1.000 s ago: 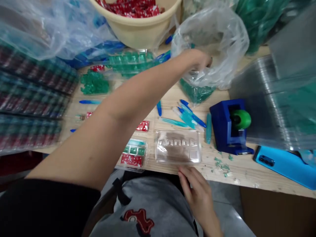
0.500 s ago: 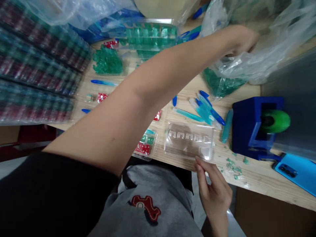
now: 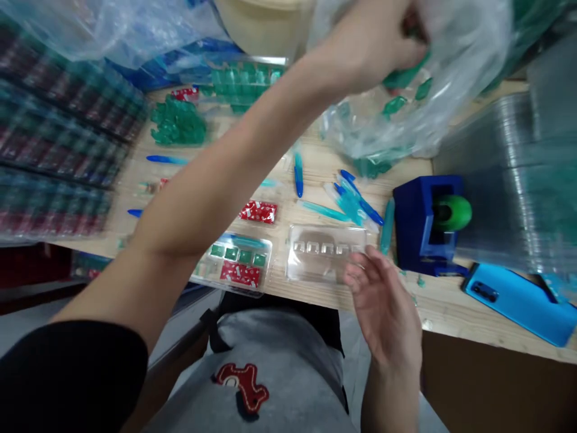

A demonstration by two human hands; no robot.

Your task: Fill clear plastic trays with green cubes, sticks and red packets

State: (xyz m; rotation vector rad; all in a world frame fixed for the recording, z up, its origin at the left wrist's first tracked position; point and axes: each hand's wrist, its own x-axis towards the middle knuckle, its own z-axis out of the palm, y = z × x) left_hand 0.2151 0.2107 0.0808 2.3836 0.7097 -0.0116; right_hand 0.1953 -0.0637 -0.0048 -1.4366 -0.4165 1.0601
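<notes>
My left hand (image 3: pixel 383 42) reaches across from the left to the mouth of a clear plastic bag (image 3: pixel 442 114). Its fingers are curled round translucent green pieces (image 3: pixel 403 77), blurred by motion; more green pieces show just below it. Near the table's front edge, my right hand (image 3: pixel 383 300) is held palm up with loosely bent fingers, holding nothing. Its fingertips overlap the right end of a clear moulded plastic tray (image 3: pixel 311 264), which has a row of small raised squares. Left of that tray lies a filled clear pack (image 3: pixel 243 264) with green squares and a red printed packet.
Blue pens (image 3: pixel 356 198) lie behind the tray. A blue tape dispenser (image 3: pixel 406 234) with green tape and a blue phone (image 3: pixel 514 307) are at right. Stacked filled packs (image 3: pixel 58 156) stand at left, with a green pile (image 3: pixel 178 123) beside them. Stacked clear trays (image 3: pixel 491 174) stand at far right.
My left hand has lifted and drawn back leftwards with green pieces in it, and the bag's mouth has shifted. My right hand has turned palm up from a pinch at the tray edge.
</notes>
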